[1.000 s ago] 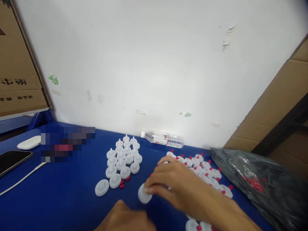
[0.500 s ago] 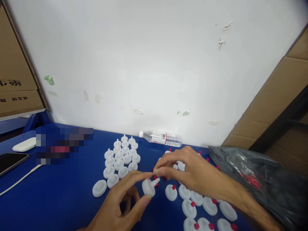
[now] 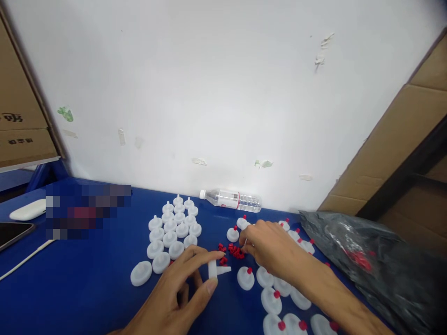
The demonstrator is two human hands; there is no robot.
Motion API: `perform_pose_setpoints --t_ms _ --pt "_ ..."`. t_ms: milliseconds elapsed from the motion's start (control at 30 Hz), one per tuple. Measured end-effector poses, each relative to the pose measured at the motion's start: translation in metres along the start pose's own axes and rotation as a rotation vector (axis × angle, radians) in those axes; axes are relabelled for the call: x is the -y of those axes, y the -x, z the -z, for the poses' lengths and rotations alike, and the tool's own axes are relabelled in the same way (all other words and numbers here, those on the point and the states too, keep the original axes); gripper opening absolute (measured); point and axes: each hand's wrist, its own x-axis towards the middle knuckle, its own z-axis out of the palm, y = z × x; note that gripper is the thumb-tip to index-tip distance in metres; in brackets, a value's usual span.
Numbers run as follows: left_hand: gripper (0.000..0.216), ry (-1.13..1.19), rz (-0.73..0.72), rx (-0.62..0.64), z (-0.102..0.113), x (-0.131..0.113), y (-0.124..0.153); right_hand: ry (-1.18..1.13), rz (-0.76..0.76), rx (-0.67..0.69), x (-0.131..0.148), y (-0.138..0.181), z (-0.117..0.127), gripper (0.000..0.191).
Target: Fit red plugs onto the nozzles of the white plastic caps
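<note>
- A dark phone (image 3: pixel 16 234) lies at far left on the blue table (image 3: pixel 87 284), where we also see a pale cable (image 3: pixel 28 261).
- White nozzle tops (image 3: pixel 170 239) stand in a cluster.
- The left hand (image 3: pixel 185 286) pinches one white piece (image 3: pixel 213 271) between thumb and fingertips, nozzle pointing right.
- A clear bottle (image 3: pixel 228 200) lies along the wall.
- Small red caps (image 3: pixel 235 251) are heaped beside the right hand (image 3: pixel 274 242), its fingers bent and bunched — whether they grip one, we cannot tell.
- Red-tipped tops (image 3: pixel 271 302) spread around that forearm.
- A dark plastic bag (image 3: pixel 394 274) sits far right.
</note>
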Motion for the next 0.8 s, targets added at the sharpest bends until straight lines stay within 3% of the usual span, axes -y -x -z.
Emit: perform_pose_setpoints --t_ms 400,567,633,800 --pt "0.045 -0.057 0.122 0.025 -0.001 0.003 -0.001 0.003 0.005 0.009 -0.007 0.0 -0.005 0.027" --pt "0.054 -0.031 0.19 0.036 -0.003 0.001 -0.002 -0.07 0.03 -0.076 -0.005 0.009 0.018 0.03" --pt "0.06 0.018 0.21 0.034 -0.004 0.002 -0.002 -0.174 0.054 -0.111 0.001 0.013 0.031 0.022" --pt "0.059 0.082 0.232 0.031 -0.005 0.007 -0.002 -0.718 0.131 -0.084 0.017 0.015 0.044 0.01"
